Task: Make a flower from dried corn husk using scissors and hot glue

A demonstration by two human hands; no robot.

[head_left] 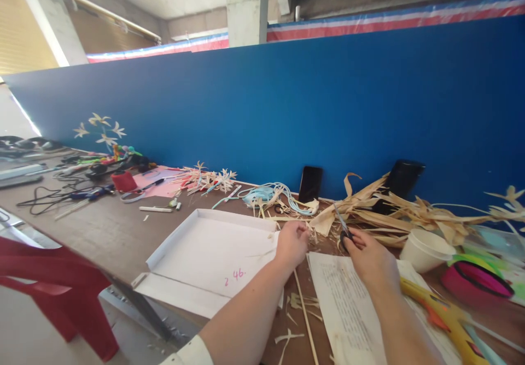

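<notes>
My right hand grips a pair of scissors by the dark handles, with the blades pointing up and away from me. Over the right edge of a shallow white box lid, my left hand is closed, its fingers pinched together. Whatever those fingers hold is too small to make out. Just beyond both hands, dry corn husks lie in a pile, with thin scraps scattered around. Beneath my right forearm is a printed sheet of paper.
A yellow glue gun, a white cup and a pink round item stand at the right. Against the blue partition leans a phone. Husk flowers and red thread lie left. A red chair is beside the table.
</notes>
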